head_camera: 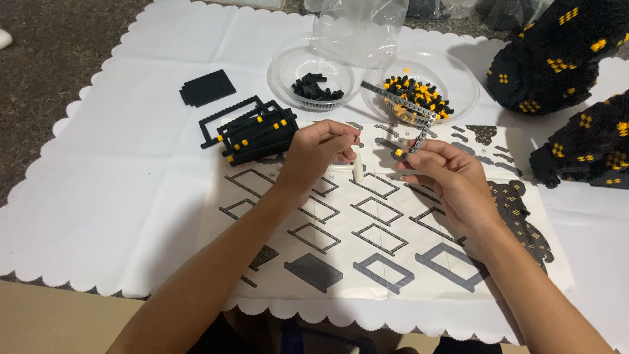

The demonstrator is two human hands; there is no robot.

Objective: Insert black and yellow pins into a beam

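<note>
The right hand (452, 174) pinches a thin grey-black brick strip (414, 128), which rises toward the bowl of black and yellow bricks (458, 82). The left hand (321, 147) is closed on a white tool (358, 169). The unsupported strip could bend apart or snag the bowl.

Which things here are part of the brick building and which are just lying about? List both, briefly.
In use: left hand with white tool; right hand holding grey brick frame; instruction sheet; bowl of black bricks; bowl of black and yellow bricks; black stacked section.

Lying about: black plate; clear plastic bag; finished black-and-yellow pieces.
</note>
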